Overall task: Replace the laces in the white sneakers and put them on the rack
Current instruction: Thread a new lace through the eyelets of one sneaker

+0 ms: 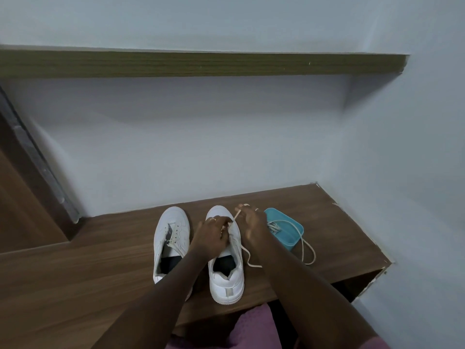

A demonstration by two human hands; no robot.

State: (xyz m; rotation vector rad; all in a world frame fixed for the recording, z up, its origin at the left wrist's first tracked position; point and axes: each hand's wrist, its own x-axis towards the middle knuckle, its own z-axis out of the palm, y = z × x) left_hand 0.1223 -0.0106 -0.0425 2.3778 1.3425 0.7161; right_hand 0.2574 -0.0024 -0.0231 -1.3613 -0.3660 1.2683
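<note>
Wood-grain surface [88, 268] runs across the view below a plain wall. Left sneaker [171, 238] stands on it, toe to the wall and only partly laced, with a few eyelets filled and the tongue exposed. Just beside it, the person's left hand [212, 235] bears on the right sneaker [227, 278], fingers curled over the eyelet row and pinching the upper there (whether a bit of lace is also under the fingertips cannot be made out). Lace [247, 259] leaves that eyelet area two ways. One stretch rises to the right hand [253, 222], which pinches it at the fingertips with the other fingers loosely spread; a slack tail lies on the surface beside the sneaker. Further right a teal tray [292, 244] holds bundled spare laces [274, 226], one looping over the rim onto the surface. Step in hand, by judgement: threading the right sneaker, with much of the row to go. To do it well, the left hand should hold the flap flat so the eyelet stays open. The right hand should draw the lace through untwisted, then even both ends before the next crossing. The slack tail lies near the tray's loop and could tangle, so they are best kept apart. Neither sneaker is on a rack yet.
</note>
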